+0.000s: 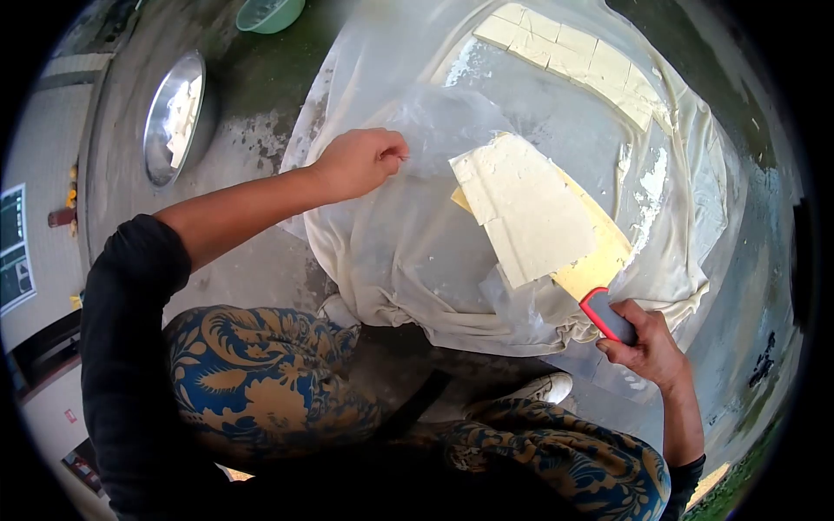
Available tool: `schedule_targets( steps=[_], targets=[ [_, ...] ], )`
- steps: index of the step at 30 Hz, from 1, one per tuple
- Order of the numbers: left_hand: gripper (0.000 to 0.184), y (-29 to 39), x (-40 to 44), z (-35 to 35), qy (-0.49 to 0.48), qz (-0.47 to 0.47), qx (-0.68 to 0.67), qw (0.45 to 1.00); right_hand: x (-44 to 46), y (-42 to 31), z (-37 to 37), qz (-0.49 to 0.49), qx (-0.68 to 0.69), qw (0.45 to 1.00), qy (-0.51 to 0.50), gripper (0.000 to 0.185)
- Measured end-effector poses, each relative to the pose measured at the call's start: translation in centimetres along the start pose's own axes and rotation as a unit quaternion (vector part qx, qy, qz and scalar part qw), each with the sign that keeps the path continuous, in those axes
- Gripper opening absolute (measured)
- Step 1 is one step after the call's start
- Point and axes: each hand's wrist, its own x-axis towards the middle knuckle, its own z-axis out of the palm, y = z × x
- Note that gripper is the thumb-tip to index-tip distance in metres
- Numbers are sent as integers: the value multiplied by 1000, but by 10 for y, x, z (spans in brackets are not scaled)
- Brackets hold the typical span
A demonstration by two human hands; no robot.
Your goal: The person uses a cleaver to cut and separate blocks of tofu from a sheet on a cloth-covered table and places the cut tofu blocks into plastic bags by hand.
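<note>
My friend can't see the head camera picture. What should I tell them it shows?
A person's right hand holds a yellow-bladed tool with a pale slab lying across it. The left hand is over crumpled cloth, and pale cut pieces lie at the far side. A metal bowl is further left.

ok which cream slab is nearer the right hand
The broad, flat cream slab lying over the wide yellow blade; the scored, curving cream strip lies farther off, across the whitish cloth.
</note>
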Motion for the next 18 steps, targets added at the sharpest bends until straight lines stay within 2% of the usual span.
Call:
schedule_targets(
  steps=[2,3,5,9,14,18],
  targets=[
    [18,-14,4,2,9,-104,-255,961,4,-5,5,8,0,1000,-30,37],
    [18,-10,3,-4,7,-105,-254,961,7,-10,5,19,-2,998,-52,37],
    [21,-3,3,-18,-28,-216,-407,887,15,-14,3,8,-15,997,-76,36],
    [22,-1,8,-17,-45,-205,-462,862,34,-26,-2,20,0,991,-134,33],
    [22,1,4,-21,-28,-212,-554,804,57,-34,-6,-13,-34,991,-128,29],
    [22,-9,0,-18,-7,-225,-569,791,75,-39,-9,-44,-56,993,-96,30]
  ],
)
